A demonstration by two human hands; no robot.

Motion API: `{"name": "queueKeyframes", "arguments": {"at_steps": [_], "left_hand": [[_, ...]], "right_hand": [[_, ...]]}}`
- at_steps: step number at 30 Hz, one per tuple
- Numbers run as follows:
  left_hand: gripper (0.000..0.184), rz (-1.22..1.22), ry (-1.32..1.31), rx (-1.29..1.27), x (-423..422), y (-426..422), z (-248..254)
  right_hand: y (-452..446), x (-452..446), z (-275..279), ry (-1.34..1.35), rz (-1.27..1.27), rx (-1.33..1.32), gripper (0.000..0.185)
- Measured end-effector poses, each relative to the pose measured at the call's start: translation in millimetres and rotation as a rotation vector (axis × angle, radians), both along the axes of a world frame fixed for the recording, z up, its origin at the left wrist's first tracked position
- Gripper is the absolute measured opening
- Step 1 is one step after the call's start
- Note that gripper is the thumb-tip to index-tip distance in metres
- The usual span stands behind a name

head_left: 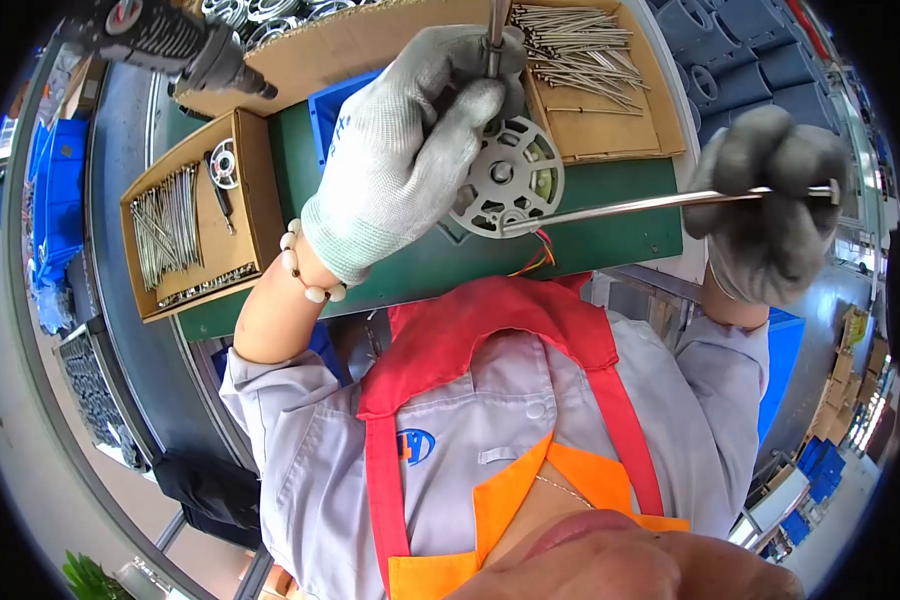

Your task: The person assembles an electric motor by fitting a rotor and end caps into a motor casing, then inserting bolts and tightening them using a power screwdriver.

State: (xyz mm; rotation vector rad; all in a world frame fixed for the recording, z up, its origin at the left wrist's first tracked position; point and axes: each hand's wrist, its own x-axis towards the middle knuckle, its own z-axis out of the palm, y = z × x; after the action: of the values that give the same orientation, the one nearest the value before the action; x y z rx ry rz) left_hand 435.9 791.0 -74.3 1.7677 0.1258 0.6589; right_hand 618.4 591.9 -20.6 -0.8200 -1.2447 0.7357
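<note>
A green worktop (620,245) carries a blue bin (320,118), an open cardboard box (605,138) of long rods (575,45) at far right and a slotted round part (502,172) near the middle — a second box (259,195) overlaps its left end

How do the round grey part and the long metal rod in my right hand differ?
The round part is a wide, slotted disc; the rod is slim and straight. The part is dull grey; the rod is shiny silver. Both show over the green tabletop.

Grey disc (508,172), green tabletop (625,238), red apron (510,303)
</note>
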Motion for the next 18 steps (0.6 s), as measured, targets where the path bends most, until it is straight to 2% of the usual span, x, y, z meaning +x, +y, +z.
{"name": "queueKeyframes", "arguments": {"at_steps": [2,5,6,8,10,11,12,16,18], "left_hand": [[0.023,0.021,-0.03,-0.037,-1,-1,-2],[0.027,-0.026,0.146,0.042,-6,-3,5],[0.027,-0.022,0.145,0.036,-6,-3,2],[0.027,0.007,0.121,0.167,-4,-3,-6],[0.028,0.015,0.139,0.169,-4,-3,-10],[0.027,0.013,0.123,0.213,-4,-2,-10],[0.027,0.011,0.106,0.255,-4,-1,-11],[0.024,-0.027,0.099,0.15,-7,0,-27],[0.022,-0.056,0.127,-0.124,-10,-2,-31]], "right_hand": [[6,-4,-2,-0.063,-0.064,0.013,0.017],[10,-13,15,-0.296,-0.164,0.018,0.019],[12,-20,30,-0.298,-0.158,0.012,0.019],[20,-31,63,-0.594,-0.037,-0.264,0.02],[47,-28,60,-0.769,0.131,-0.134,0.022],[35,-33,57,-0.826,0.114,-0.317,0.017],[42,-34,53,-1.107,0.124,-0.425,0.019],[52,-32,10,-1.114,0.147,-0.346,0.021],[54,-29,-3,-1.113,0.15,-0.34,0.021]]}}
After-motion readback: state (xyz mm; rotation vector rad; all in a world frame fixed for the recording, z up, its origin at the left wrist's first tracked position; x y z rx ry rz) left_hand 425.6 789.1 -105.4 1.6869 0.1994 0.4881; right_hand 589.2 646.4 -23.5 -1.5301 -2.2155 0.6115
